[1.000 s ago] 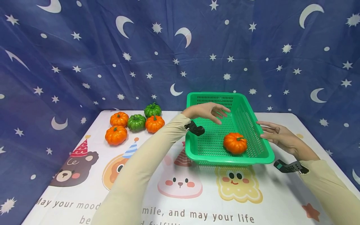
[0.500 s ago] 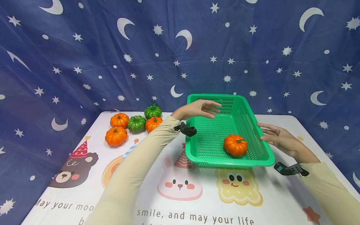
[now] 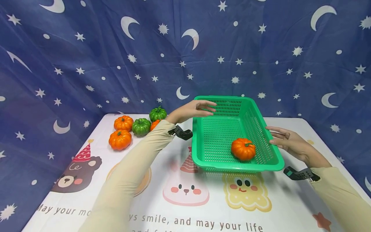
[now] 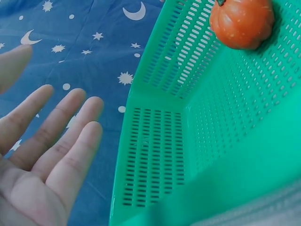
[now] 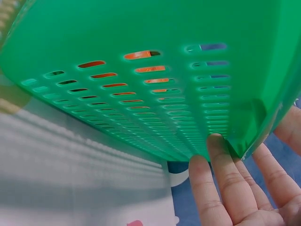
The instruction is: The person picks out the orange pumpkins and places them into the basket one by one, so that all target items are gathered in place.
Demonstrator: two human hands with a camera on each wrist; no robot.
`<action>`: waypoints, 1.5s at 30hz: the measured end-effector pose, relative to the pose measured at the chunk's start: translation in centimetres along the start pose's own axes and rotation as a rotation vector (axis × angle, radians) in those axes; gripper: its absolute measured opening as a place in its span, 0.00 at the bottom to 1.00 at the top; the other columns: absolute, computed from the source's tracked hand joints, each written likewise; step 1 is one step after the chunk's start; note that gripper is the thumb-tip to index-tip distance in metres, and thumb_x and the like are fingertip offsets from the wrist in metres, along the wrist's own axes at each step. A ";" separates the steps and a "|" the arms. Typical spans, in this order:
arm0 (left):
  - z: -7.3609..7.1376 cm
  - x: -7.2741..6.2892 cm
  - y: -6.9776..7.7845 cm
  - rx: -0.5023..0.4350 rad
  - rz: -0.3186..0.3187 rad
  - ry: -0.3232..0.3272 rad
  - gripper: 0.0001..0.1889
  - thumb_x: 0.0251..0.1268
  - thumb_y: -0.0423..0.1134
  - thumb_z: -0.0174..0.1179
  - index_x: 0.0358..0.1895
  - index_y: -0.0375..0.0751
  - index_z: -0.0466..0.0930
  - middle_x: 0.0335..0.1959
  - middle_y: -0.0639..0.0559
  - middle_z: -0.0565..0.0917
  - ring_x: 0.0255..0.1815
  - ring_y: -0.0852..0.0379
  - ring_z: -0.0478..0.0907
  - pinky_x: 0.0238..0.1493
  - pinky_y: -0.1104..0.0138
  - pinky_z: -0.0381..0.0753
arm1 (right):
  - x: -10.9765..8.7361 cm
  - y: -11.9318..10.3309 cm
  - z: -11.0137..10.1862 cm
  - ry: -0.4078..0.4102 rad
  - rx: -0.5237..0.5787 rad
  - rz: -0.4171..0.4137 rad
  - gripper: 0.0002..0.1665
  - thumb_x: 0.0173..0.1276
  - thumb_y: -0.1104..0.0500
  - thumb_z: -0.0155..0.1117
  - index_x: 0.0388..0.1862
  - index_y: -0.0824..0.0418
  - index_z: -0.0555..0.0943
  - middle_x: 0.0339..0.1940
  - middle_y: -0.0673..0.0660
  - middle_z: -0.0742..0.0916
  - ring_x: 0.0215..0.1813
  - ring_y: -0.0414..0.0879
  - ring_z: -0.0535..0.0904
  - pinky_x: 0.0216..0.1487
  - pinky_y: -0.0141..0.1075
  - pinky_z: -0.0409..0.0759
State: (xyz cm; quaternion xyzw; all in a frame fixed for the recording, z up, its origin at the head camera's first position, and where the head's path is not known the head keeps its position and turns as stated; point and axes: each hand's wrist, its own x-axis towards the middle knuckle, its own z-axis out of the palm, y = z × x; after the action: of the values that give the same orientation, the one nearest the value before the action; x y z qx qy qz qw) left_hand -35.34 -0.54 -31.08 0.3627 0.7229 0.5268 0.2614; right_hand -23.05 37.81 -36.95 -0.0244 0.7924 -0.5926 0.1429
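The green plastic basket [image 3: 220, 166] stands on the table with one small orange pumpkin [image 3: 243, 149] in its front right part. My left hand [image 3: 191, 109] is over the basket's back left rim, fingers extended and nothing in them. In the left wrist view the left hand [image 4: 51, 155] shows its bare palm beside the basket wall [image 4: 150, 155]. At the basket's right side, my right hand [image 3: 292, 145] touches the rim. The right wrist view shows the right hand's fingers [image 5: 235, 188] fairly straight, fingertips against the outer wall [image 5: 117, 33] below the rim.
Left of the basket sit orange pumpkins [image 3: 120, 140] and green pumpkins [image 3: 141, 127] in a loose group. My left forearm partly covers another orange pumpkin [image 3: 155, 124]. A blue curtain [image 3: 145, 48] hangs behind the white printed tablecloth [image 3: 185, 212].
My left hand has moved left and slightly up, from above the middle of the basket to its left rim. My right hand, the basket and the pumpkin inside keep their places.
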 end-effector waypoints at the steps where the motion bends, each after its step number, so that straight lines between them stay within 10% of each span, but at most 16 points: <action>1: -0.2 -0.2 -0.1 -0.003 0.003 0.007 0.25 0.68 0.35 0.54 0.68 0.44 0.64 0.65 0.44 0.72 0.64 0.49 0.72 0.65 0.65 0.72 | 0.0 0.0 0.0 0.000 0.008 0.001 0.34 0.65 0.64 0.62 0.67 0.48 0.64 0.49 0.29 0.76 0.48 0.23 0.76 0.48 0.20 0.77; 13: -1.9 -3.6 -0.3 -0.062 0.040 0.074 0.25 0.69 0.31 0.50 0.68 0.38 0.62 0.66 0.38 0.70 0.65 0.41 0.69 0.69 0.53 0.67 | 0.0 0.2 -0.1 0.004 -0.019 0.009 0.36 0.65 0.62 0.61 0.70 0.48 0.62 0.49 0.28 0.74 0.48 0.22 0.75 0.48 0.20 0.77; 38: -4.8 -10.9 -3.2 0.015 -0.044 0.388 0.25 0.70 0.36 0.52 0.69 0.41 0.62 0.65 0.39 0.71 0.65 0.48 0.71 0.61 0.67 0.75 | 0.1 -0.1 0.0 0.002 0.069 0.008 0.32 0.64 0.66 0.62 0.64 0.47 0.66 0.50 0.32 0.78 0.49 0.26 0.77 0.47 0.21 0.79; 45: -4.8 -11.9 -4.4 -0.009 -0.032 0.455 0.27 0.67 0.32 0.54 0.69 0.39 0.62 0.65 0.37 0.70 0.63 0.49 0.72 0.58 0.71 0.76 | 0.1 -0.1 -0.1 -0.020 -0.017 0.044 0.42 0.66 0.61 0.61 0.75 0.50 0.54 0.77 0.66 0.46 0.76 0.66 0.40 0.48 0.15 0.73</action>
State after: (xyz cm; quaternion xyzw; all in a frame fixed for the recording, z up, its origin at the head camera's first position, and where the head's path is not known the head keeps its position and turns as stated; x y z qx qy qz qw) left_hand -32.93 -13.60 -33.83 0.2221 0.7665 0.5939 0.1016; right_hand -23.22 37.89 -36.87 -0.0141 0.7962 -0.5824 0.1633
